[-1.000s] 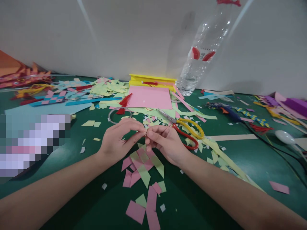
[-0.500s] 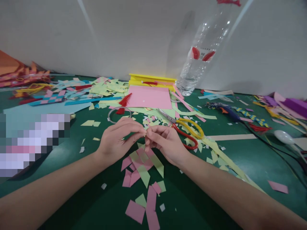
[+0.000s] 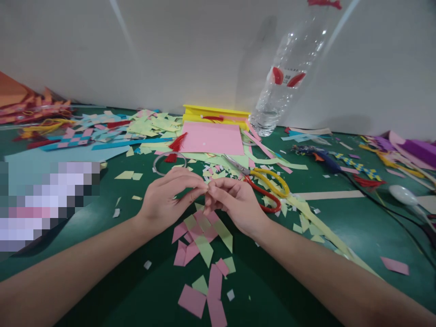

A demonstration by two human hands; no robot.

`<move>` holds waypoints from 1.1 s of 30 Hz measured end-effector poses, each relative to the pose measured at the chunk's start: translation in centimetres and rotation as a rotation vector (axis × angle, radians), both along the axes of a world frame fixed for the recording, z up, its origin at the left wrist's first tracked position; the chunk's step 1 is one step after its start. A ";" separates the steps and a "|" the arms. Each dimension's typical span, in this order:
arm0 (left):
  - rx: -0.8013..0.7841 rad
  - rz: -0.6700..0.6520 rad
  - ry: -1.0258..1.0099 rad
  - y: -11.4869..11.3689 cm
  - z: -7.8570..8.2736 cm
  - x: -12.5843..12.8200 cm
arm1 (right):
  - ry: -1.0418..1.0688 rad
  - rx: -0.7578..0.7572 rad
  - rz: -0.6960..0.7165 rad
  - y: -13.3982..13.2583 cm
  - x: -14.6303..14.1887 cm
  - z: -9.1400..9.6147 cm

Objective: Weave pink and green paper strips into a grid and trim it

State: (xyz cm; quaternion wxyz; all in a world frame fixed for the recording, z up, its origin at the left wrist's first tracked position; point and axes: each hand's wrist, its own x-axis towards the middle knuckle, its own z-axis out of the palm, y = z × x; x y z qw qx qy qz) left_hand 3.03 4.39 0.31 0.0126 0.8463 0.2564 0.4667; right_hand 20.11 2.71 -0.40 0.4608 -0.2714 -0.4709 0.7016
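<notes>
My left hand [image 3: 166, 197] and my right hand [image 3: 235, 202] meet fingertip to fingertip above a green table [image 3: 102, 236]. Both are closed in a pinch on something tiny at the point where they touch; I cannot make out what it is. Directly below them lies a woven piece of pink and pale-green paper strips [image 3: 204, 229], with loose pink and green offcuts [image 3: 207, 290] nearer to me. A pair of scissors with yellow and red handles [image 3: 267, 186] lies just right of my right hand.
A clear plastic bottle [image 3: 286, 77] stands at the back by the white wall. A pink sheet [image 3: 213, 138], a yellow box [image 3: 216, 113], a metal ring [image 3: 168, 161] and heaps of coloured strips [image 3: 102, 129] lie behind my hands. A black cable [image 3: 384, 204] and white spoon [image 3: 403, 195] sit right.
Hardly anything has moved: my right fingers have shifted a touch against the left fingertips, and both hands stay in the same place.
</notes>
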 end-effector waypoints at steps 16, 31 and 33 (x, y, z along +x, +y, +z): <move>-0.163 0.012 -0.101 -0.1 -0.3 0.2 | 0.061 -0.016 0.016 0.2 -0.1 -0.1; -0.080 0.007 -0.027 0.0 -0.2 0.0 | 0.036 0.021 0.044 0.6 0.4 -0.7; -0.091 0.008 -0.030 0.0 -0.3 0.0 | 0.031 0.017 0.056 0.6 0.4 -0.8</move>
